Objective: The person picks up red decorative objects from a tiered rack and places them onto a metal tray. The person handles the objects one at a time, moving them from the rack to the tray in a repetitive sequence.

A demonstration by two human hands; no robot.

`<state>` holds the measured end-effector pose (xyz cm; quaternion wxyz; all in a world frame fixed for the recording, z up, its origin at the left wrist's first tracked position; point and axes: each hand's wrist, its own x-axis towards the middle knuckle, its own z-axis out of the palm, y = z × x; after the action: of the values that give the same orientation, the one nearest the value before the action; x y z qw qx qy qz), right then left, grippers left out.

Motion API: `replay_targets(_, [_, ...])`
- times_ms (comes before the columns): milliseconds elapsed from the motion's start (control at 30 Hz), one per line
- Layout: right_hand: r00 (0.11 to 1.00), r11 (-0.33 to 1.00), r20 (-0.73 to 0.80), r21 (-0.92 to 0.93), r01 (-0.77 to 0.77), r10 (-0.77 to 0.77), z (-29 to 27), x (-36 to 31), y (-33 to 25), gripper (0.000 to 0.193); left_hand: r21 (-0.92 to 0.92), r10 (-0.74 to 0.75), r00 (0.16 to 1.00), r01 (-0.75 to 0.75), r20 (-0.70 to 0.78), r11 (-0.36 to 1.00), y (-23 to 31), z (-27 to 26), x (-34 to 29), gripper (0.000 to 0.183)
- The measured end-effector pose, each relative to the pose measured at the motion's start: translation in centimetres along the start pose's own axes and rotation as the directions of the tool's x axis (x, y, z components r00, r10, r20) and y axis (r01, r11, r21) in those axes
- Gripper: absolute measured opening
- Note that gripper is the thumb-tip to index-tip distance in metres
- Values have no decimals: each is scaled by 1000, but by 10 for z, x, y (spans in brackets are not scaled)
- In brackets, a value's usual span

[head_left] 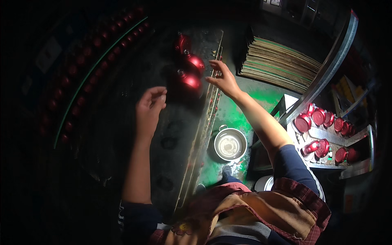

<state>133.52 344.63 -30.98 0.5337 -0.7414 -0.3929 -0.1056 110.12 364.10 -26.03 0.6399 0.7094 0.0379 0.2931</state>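
Three glossy red rounded pieces with small silvery fittings lie in a short row on the dark table (167,122). The nearest red piece (190,83) sits between my two hands; the middle one (195,63) and the farthest one (183,43) are just beyond. My left hand (151,101) hovers left of and nearer than the closest piece, fingers loosely bent, thumb apart, with nothing visible in it. To the right of the row, my right hand (223,78) is raised over the table edge, thumb and fingers spread. Neither hand appears to touch a red piece.
Many similar red pieces (80,99) line a rack with a green strip (92,73) at left. A metal pot (231,144) stands on the green-stained floor. Stacked boards (277,63) lie far right. More red pieces (302,123) rest on a lit shelf beside a metal post (326,69).
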Motion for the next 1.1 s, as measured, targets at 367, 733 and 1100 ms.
replay_targets(367, [996,988,79,-153,-21,34,34,118,78,74,262,71,987,-107,141,959,-48,118,153,17])
replay_targets(733, [899,744,3,560,-363,437,-117,29,133,69,406,27,999,-8,-41,914,-59,79,269,38])
replay_targets(1100, [593,589,-170,493,-640,787,-190,-94,95,69,467,-220,919,44,328,883,-143,60,455,65])
